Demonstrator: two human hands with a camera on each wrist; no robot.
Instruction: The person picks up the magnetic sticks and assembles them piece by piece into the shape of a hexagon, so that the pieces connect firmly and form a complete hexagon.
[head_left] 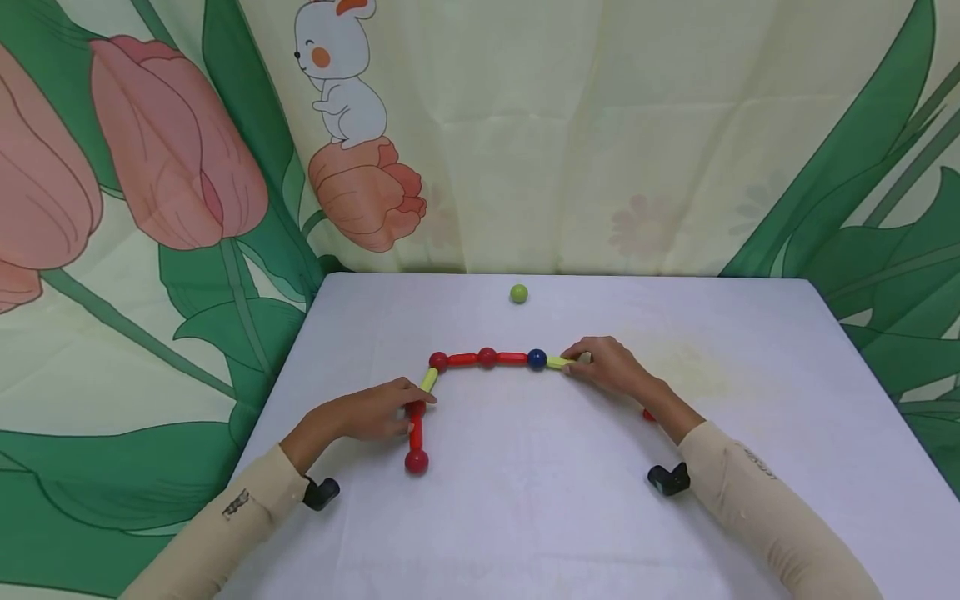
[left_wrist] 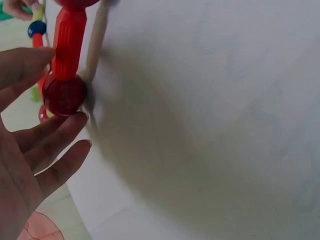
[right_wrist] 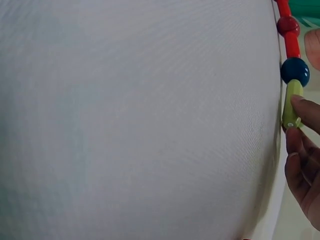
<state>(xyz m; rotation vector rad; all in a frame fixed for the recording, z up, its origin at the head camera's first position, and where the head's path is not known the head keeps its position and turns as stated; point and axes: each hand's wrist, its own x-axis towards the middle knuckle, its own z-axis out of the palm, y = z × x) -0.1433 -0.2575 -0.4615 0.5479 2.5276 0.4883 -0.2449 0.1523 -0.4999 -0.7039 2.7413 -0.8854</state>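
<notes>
On the white table lies a bent chain of balls and rods. My left hand (head_left: 375,410) holds its left side at a red ball (left_wrist: 65,95), thumb against the red rod (left_wrist: 69,42) and fingertips under the ball. Another red ball (head_left: 417,462) ends the chain nearest me. Beyond the left hand, a yellow-green rod (head_left: 428,380) leads to a red corner ball (head_left: 438,361). From there red rods and a middle red ball (head_left: 487,357) run right to a blue ball (head_left: 537,359). My right hand (head_left: 606,365) pinches the yellow-green rod (right_wrist: 293,102) that meets the blue ball.
A light green ball (head_left: 518,293) sits near the table's far edge. Partly hidden by the right forearm is a small red piece (head_left: 648,415). Behind the table (head_left: 525,517) hangs a printed curtain (head_left: 562,150) with tulips and a rabbit.
</notes>
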